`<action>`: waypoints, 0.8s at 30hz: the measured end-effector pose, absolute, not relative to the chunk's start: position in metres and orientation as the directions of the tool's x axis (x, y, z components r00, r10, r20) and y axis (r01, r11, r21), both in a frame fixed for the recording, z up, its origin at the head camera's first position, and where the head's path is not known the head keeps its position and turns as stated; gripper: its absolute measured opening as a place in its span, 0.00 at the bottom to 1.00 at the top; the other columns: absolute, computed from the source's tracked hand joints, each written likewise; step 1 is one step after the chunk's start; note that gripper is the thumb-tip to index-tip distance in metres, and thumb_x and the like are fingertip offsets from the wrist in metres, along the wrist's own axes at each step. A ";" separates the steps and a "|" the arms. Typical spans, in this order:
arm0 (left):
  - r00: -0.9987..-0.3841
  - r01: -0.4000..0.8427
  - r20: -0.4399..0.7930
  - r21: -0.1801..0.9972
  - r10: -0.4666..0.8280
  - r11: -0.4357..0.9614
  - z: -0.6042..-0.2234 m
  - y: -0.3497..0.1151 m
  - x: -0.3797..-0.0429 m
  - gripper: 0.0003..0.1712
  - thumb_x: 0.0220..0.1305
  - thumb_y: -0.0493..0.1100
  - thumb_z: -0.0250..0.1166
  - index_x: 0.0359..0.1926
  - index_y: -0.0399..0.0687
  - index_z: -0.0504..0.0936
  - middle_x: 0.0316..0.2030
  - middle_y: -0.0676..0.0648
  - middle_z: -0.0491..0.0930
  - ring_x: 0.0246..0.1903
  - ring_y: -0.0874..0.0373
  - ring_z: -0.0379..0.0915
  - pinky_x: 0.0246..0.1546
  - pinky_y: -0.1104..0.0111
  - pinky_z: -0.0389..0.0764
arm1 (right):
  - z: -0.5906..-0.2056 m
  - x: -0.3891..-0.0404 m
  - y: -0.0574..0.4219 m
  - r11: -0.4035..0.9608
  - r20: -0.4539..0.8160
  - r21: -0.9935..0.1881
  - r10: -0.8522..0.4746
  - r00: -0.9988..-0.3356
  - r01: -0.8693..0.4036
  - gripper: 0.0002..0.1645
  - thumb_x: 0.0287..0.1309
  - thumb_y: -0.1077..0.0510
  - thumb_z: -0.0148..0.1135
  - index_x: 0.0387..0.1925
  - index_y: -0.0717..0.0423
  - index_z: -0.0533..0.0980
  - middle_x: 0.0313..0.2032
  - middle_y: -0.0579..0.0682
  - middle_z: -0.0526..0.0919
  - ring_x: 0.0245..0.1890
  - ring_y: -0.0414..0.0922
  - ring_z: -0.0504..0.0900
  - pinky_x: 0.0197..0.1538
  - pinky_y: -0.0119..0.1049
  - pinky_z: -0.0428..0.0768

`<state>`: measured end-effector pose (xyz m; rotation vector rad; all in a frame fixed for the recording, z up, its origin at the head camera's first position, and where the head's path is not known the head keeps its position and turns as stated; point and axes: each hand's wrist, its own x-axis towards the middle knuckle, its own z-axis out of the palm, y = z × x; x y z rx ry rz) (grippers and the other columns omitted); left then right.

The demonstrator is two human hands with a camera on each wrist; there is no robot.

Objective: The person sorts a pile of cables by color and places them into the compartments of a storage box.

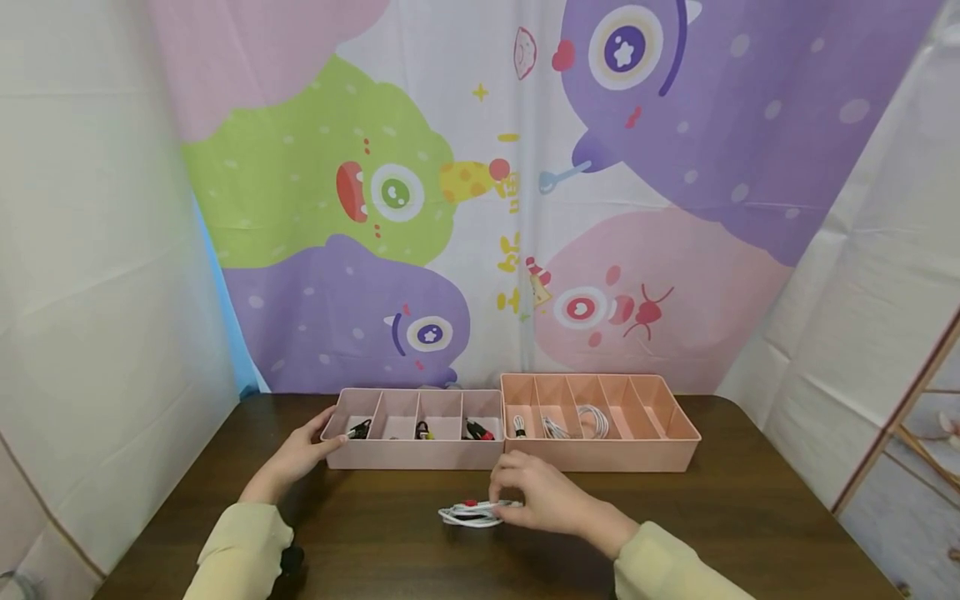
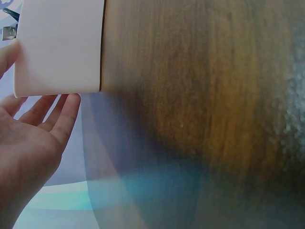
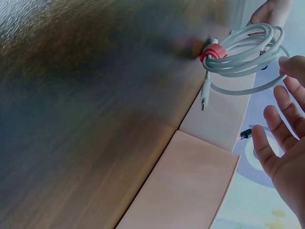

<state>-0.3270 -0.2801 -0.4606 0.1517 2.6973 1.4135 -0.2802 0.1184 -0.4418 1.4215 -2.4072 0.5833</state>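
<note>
My right hand (image 1: pixel 543 496) pinches a coiled white charging cable (image 1: pixel 471 517) between thumb and fingers, over the table in front of the two boxes. In the right wrist view a red strap (image 3: pixel 213 51) binds the coil, and a small metal plug hangs down from it; the other fingers are spread. My left hand (image 1: pixel 300 454) holds the left end of a pale pink divided box (image 1: pixel 420 455), thumb at the rim and fingers (image 2: pixel 66 117) against the end wall. Bundled dark cables (image 1: pixel 478 430) lie in several of its compartments.
A peach divided box (image 1: pixel 600 457) stands right up against the pale pink one, with coiled white cables (image 1: pixel 595 422) in its left compartments. Both sit near the back of the dark wooden table (image 1: pixel 375 542). A curtain with cartoon monsters (image 1: pixel 480 250) hangs behind.
</note>
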 end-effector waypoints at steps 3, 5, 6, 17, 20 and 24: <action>-0.991 0.049 -0.033 0.824 0.133 0.565 -0.461 -0.280 -0.327 0.44 0.66 0.53 0.58 0.73 0.42 0.46 0.71 0.29 0.45 0.68 0.30 0.45 0.62 0.41 0.57 | -0.440 -0.280 0.119 0.453 0.429 -0.213 -0.753 -0.499 -0.866 0.07 0.48 0.52 0.70 0.27 0.42 0.77 0.34 0.35 0.76 0.38 0.33 0.72 0.42 0.26 0.74; -0.991 0.048 -0.032 0.823 0.132 0.566 -0.462 -0.281 -0.328 0.44 0.66 0.53 0.58 0.73 0.42 0.46 0.71 0.30 0.45 0.68 0.30 0.44 0.63 0.41 0.56 | -0.439 -0.280 0.120 0.461 0.429 -0.220 -0.746 -0.510 -0.860 0.06 0.48 0.52 0.69 0.27 0.41 0.77 0.34 0.35 0.76 0.39 0.34 0.73 0.43 0.27 0.75; -0.991 0.046 -0.033 0.825 0.129 0.564 -0.461 -0.281 -0.328 0.44 0.66 0.53 0.58 0.73 0.42 0.46 0.71 0.30 0.45 0.68 0.30 0.44 0.63 0.41 0.56 | -0.438 -0.279 0.121 0.463 0.430 -0.224 -0.743 -0.513 -0.858 0.06 0.48 0.52 0.69 0.27 0.42 0.77 0.34 0.35 0.76 0.39 0.34 0.73 0.43 0.27 0.76; -0.990 0.040 -0.041 0.825 0.131 0.564 -0.461 -0.280 -0.327 0.46 0.65 0.55 0.58 0.73 0.42 0.45 0.71 0.30 0.45 0.68 0.30 0.44 0.63 0.41 0.56 | -0.430 -0.281 0.129 0.495 0.437 -0.284 -0.696 -0.570 -0.821 0.07 0.50 0.53 0.69 0.28 0.42 0.76 0.35 0.34 0.75 0.39 0.33 0.75 0.44 0.31 0.77; -0.991 0.034 -0.046 0.825 0.126 0.564 -0.461 -0.281 -0.327 0.46 0.65 0.55 0.58 0.73 0.43 0.46 0.71 0.31 0.45 0.68 0.30 0.44 0.63 0.41 0.56 | -0.427 -0.282 0.131 0.488 0.444 -0.287 -0.694 -0.566 -0.824 0.07 0.50 0.53 0.69 0.28 0.42 0.76 0.34 0.34 0.75 0.39 0.33 0.75 0.44 0.31 0.77; -0.991 0.028 -0.051 0.823 0.123 0.567 -0.461 -0.281 -0.327 0.46 0.65 0.55 0.58 0.73 0.43 0.46 0.71 0.30 0.45 0.68 0.30 0.44 0.62 0.40 0.56 | -0.425 -0.283 0.134 0.470 0.468 -0.272 -0.698 -0.542 -0.840 0.08 0.49 0.54 0.69 0.26 0.42 0.75 0.32 0.34 0.75 0.37 0.34 0.75 0.42 0.30 0.76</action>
